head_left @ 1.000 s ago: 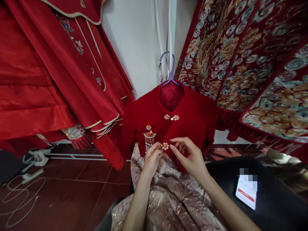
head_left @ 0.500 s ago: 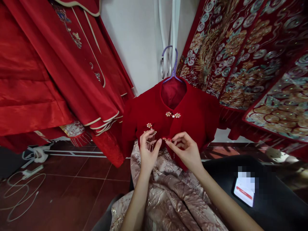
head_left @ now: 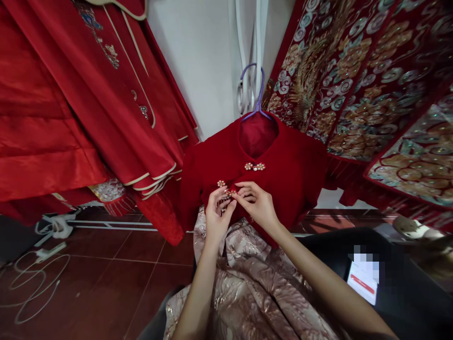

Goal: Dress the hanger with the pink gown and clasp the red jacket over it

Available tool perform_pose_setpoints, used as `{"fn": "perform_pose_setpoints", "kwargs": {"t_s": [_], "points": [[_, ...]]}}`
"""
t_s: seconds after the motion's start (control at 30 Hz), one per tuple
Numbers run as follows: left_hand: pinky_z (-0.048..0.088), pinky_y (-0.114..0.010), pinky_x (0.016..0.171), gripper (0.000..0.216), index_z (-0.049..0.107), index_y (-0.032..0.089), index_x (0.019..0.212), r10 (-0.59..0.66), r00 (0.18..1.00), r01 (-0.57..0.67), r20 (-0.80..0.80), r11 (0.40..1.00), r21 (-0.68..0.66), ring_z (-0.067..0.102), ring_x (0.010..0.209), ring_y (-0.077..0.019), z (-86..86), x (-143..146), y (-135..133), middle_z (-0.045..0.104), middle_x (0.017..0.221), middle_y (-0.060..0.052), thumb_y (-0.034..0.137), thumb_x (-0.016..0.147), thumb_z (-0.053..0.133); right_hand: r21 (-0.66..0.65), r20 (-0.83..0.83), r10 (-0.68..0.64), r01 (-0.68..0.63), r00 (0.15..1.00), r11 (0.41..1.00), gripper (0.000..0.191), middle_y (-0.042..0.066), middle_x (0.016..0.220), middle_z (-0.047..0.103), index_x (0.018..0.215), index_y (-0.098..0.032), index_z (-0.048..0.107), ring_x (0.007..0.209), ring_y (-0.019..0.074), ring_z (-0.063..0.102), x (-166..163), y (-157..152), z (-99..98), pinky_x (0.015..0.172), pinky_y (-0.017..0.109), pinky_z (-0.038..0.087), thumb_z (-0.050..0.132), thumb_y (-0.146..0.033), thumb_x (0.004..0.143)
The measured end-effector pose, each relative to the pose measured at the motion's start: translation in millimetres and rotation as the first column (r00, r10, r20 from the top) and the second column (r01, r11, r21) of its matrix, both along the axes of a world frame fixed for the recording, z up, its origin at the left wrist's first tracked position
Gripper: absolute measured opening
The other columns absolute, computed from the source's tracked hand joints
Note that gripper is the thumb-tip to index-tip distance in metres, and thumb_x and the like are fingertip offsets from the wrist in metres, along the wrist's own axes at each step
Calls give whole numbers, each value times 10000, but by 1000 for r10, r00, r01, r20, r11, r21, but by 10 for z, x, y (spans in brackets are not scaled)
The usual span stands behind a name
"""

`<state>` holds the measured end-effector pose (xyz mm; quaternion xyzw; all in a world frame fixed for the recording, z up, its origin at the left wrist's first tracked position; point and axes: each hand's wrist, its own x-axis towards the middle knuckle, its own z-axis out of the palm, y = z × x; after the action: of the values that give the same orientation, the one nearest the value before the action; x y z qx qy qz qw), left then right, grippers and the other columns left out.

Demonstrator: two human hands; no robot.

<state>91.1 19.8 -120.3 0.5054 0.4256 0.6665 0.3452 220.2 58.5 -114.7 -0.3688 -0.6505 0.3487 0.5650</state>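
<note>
A dark red jacket (head_left: 297,160) hangs in front of me on a purple hanger (head_left: 260,101). A beaded, flower-shaped frog button (head_left: 255,166) is fastened below its neckline. Lower down on the left is another flower-shaped piece (head_left: 221,183), with a beaded tassel partly behind my fingers. My right hand (head_left: 257,204) pinches the jacket's loose edge at a small beaded frog button (head_left: 231,192). My left hand (head_left: 217,218) curls at the tassel and that button, index finger and thumb close to it. Its exact grip is partly hidden.
Shiny pinkish-beige patterned fabric (head_left: 244,293) lies under my forearms. Red garments (head_left: 116,94) hang at left, an embroidered red garment (head_left: 354,85) at right. A lit phone (head_left: 364,279) rests on a black surface (head_left: 406,302). A white cable (head_left: 38,288) lies on the tiled floor.
My right hand has moved left and slightly up, bringing the button and jacket edge to my left hand. My left hand has stayed nearly in place.
</note>
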Motion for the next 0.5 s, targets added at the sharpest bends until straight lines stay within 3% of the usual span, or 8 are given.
{"fn": "perform_pose_setpoints", "kwargs": {"t_s": [0.23, 0.5], "points": [[499, -348, 977, 372, 637, 162, 1137, 75, 997, -75, -4, 997, 9, 656, 1043, -193, -60, -16, 68, 685, 1147, -101, 270, 787, 703, 59, 42, -34, 32, 999, 998, 243, 52, 900, 688, 1007, -194, 696, 788, 151, 673, -18, -26, 20, 729, 285, 600, 655, -364, 839], [553, -354, 881, 284, 732, 141, 1005, 132, 991, -132, 1, 991, 6, 711, 868, -190, -51, -88, 161, 754, 979, -87, 306, 774, 710, 110, 30, -85, 81, 996, 991, 194, 52, 893, 680, 955, -200, 696, 789, 156, 671, -85, -18, 40, 714, 289, 609, 641, -355, 852]]}}
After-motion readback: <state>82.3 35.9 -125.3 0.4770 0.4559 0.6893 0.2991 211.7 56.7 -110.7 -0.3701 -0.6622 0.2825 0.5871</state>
